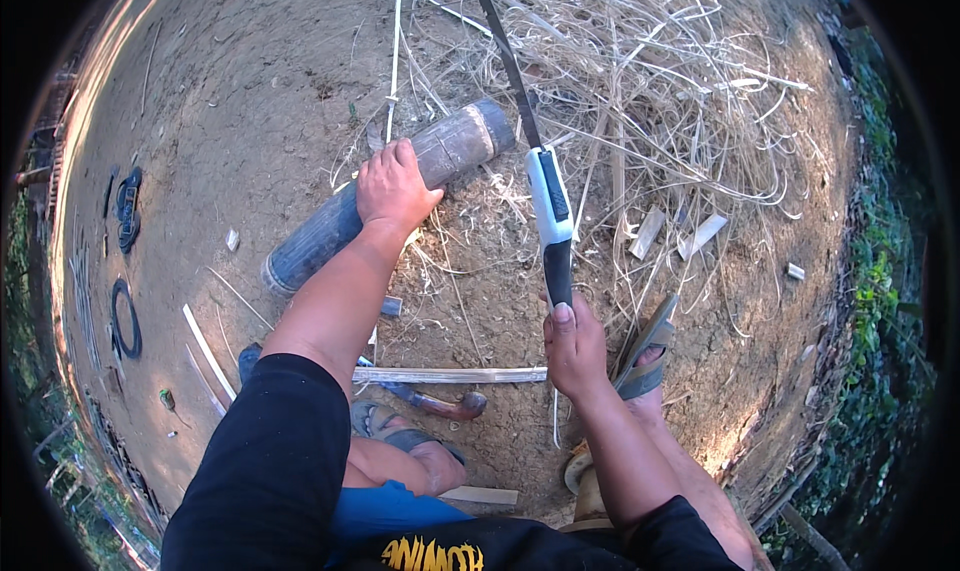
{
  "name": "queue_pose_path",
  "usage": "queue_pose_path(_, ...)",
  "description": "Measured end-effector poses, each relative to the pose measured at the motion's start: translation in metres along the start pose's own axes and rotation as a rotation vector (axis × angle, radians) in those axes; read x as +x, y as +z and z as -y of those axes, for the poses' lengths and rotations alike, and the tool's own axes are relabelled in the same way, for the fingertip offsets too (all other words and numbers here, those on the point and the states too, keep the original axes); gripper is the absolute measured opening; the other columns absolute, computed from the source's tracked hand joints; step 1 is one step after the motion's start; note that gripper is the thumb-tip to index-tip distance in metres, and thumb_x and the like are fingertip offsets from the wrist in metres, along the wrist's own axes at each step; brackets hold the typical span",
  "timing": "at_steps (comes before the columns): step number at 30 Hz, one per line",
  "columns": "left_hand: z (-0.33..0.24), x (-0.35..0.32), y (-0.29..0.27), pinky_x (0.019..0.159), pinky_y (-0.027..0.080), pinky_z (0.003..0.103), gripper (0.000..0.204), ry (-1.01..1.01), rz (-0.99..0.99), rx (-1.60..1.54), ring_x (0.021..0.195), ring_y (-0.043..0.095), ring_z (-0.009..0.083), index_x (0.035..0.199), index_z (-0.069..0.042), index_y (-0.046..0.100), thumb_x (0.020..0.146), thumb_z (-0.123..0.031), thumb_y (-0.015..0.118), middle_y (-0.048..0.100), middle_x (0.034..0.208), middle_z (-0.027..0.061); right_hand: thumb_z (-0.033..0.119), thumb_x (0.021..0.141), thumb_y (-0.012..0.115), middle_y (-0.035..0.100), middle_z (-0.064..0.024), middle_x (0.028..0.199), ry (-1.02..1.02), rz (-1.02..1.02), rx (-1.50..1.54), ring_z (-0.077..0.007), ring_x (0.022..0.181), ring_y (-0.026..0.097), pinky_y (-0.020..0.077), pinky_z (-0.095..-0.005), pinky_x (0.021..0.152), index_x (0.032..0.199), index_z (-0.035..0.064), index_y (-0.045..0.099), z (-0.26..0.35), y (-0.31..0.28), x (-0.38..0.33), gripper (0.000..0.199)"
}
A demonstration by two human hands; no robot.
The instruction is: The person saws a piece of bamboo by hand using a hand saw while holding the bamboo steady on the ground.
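A thick, dark bamboo log [462, 143] lies aslant on the dirt, with a pale ring near its upper right end. My left hand [397, 186] grips it from above near the middle, fingers curled over the far side. Held upward in my right hand [577, 349] is a pruning saw [549, 199] with a white and black handle and a long dark, slightly curved blade. The saw blade passes just right of the log's far end, and the two look apart. My right fingers wrap round the lower black part of the handle.
A tangled heap of pale bamboo strips [660, 101] spreads at the far right. Near my feet lie a split bamboo strip [460, 375] and a tool with a curved brown handle [455, 405]. A black coil [125, 319] and dark sandal [128, 209] lie at left.
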State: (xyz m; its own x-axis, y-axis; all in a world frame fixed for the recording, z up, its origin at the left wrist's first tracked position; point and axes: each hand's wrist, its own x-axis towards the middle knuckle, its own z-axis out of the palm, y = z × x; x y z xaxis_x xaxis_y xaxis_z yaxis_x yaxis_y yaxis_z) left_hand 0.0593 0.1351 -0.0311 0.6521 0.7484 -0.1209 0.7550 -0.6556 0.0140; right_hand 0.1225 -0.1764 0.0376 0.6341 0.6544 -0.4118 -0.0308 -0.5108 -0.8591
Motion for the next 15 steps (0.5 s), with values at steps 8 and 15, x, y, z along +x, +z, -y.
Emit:
queue_pose_path(8, 0.004, 0.002, 0.0, 0.109, 0.042, 0.043, 0.085, 0.023, -0.016, -0.013, 0.126, 0.058, 0.0289, 0.134, -0.004, 0.048, 0.072, -0.047, 0.087, 0.062, 0.13, 0.0136, 0.043, 0.108, 0.045, 0.058, -0.014, 0.069, 0.029, 0.018, -0.066, -0.0291, 0.066, 0.062, 0.0474, -0.042, 0.064, 0.119, 0.0015, 0.061, -0.015, 0.01, -0.011, 0.046)
queue_pose_path(15, 0.008, 0.01, -0.003, 0.104, 0.048, 0.043, 0.085, 0.048, 0.024, -0.049, 0.118, 0.063, 0.0316, 0.129, -0.002, 0.051, 0.07, -0.052, 0.086, 0.066, 0.121, 0.0179, 0.043, 0.109, 0.044, 0.06, -0.0171, 0.07, 0.115, 0.062, -0.154, -0.0356, 0.068, 0.065, 0.0483, -0.0455, 0.065, 0.118, 0.0027, 0.061, -0.035, 0.012, -0.02, 0.045)
